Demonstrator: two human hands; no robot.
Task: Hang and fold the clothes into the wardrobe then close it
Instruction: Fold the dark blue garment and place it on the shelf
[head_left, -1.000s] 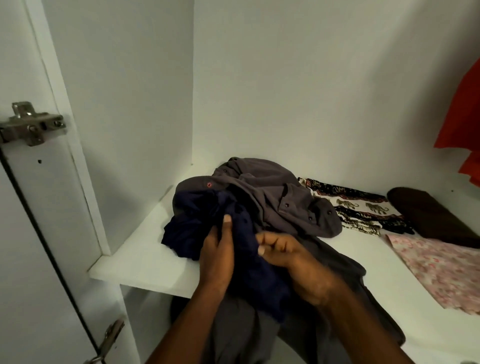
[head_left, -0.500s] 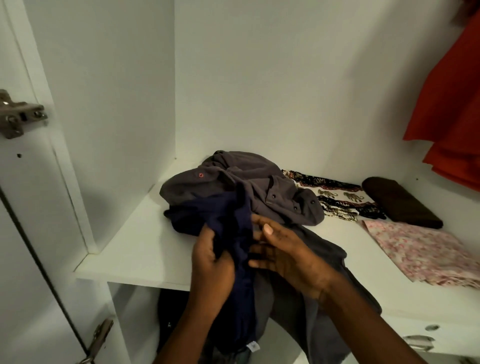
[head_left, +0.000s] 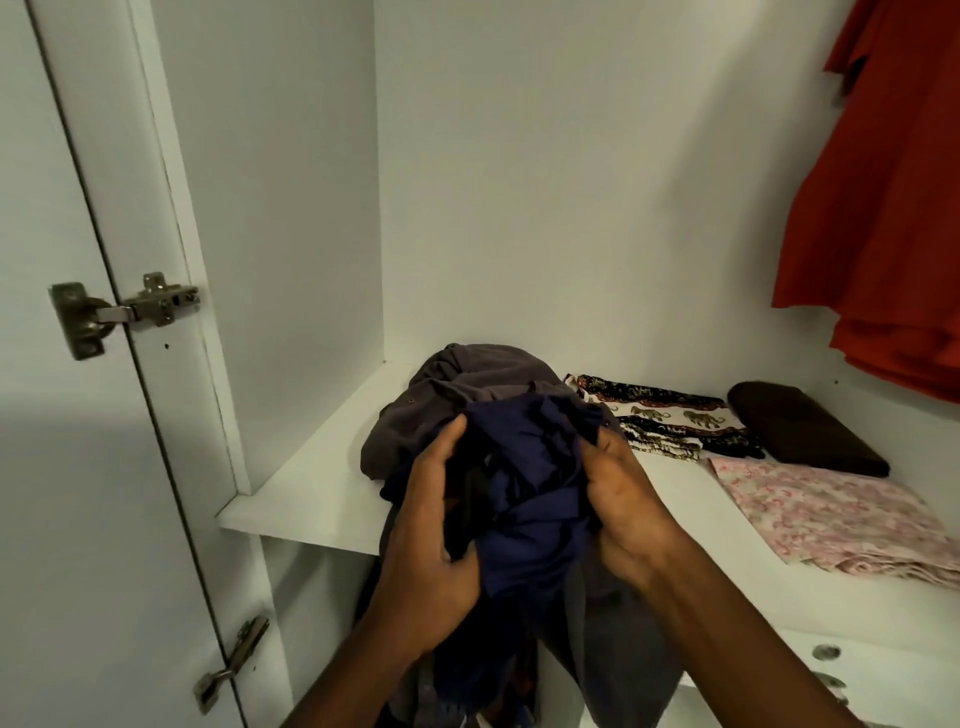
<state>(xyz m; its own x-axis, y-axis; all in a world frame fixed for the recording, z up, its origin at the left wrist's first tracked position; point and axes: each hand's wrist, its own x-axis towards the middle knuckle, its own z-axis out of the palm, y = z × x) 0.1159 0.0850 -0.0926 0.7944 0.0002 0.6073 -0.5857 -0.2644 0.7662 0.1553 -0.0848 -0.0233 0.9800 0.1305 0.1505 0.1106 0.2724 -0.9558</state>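
Observation:
A bunched navy blue garment is held up over the front edge of the white wardrobe shelf. My left hand grips its left side and my right hand grips its right side, both closed on the cloth. Behind and under it lies a crumpled grey shirt, part of which hangs down over the shelf edge below my hands. The navy garment's lower part drapes down between my forearms.
On the shelf to the right lie a folded elephant-print cloth, a dark brown folded piece and a pink floral cloth. A red garment hangs at the upper right. The open door with hinges stands at left.
Both hands have gathered the navy garment into a bunch and lifted it off the grey shirt. The view has tilted up and shifted left.

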